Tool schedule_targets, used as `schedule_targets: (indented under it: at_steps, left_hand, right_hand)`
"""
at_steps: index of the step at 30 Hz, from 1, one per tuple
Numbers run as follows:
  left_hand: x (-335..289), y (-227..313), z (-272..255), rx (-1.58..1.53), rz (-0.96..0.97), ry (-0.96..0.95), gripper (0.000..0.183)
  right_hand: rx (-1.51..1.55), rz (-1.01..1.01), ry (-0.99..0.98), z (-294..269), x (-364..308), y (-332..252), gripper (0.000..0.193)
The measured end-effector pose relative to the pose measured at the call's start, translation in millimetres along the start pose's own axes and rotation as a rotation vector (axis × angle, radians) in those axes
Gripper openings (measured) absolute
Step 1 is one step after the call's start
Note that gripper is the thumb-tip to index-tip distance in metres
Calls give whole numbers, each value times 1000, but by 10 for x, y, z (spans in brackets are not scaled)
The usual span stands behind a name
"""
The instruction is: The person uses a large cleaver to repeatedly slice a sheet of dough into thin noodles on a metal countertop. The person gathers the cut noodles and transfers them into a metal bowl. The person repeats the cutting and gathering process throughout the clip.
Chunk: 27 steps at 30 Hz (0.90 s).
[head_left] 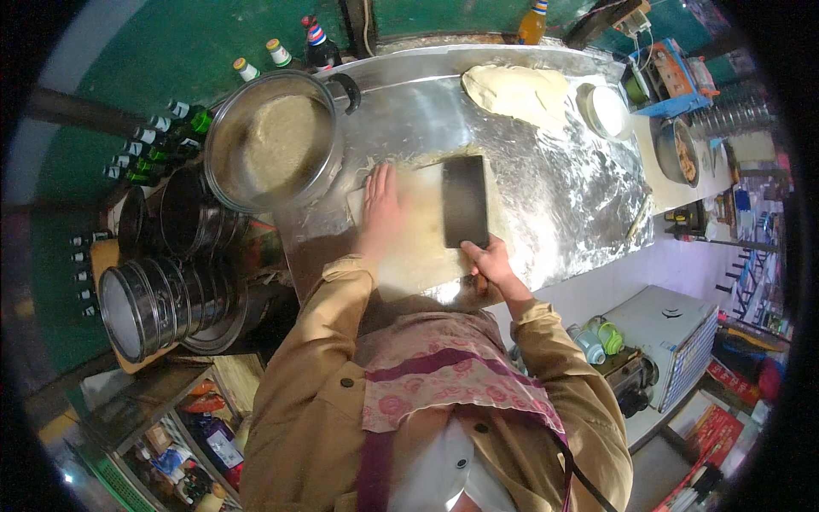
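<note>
My right hand point(488, 260) is closed around the handle of a cleaver. The cleaver's broad dark blade point(465, 200) lies over the right part of a pale chopping board point(418, 256). On the board's left side my left hand point(382, 209) rests with its fingers stretched out; its lower part is blurred. Pale shreds point(408, 159) are scattered along the far edge of the board. Just beyond my left hand stands a large steel pot point(223, 162), holding a pale, moist-looking mass point(286, 141).
A metal-topped table point(409, 111) carries a sheet of dough point(516, 94), a bowl of white powder point(609, 111) and floury smears at right. Stacked steamers point(158, 303) and green bottles point(183, 128) stand left. A pan of brown food point(678, 152) sits far right.
</note>
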State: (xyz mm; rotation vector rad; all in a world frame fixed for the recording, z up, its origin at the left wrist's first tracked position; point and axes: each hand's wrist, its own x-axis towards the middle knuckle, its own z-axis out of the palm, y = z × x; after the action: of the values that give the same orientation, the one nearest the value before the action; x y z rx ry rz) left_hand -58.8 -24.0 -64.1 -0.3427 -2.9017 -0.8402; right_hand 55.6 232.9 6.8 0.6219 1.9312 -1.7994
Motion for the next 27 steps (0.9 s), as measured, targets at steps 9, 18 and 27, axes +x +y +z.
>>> schedule_targets:
  at_steps: [9,18,27]
  left_hand:
    - [-28,357,-36,-267,-131,156,59]
    - [425,616,-1336,-151,151,463,40]
    - [1359,-1011,-2343,721,678,586,17]
  right_hand:
    - [-232,15,-312,696,23,-76,40]
    - [-244,-451,-372,705,-406,-935,35]
    - [13,-327,-424,1078,-422,-1436,36]
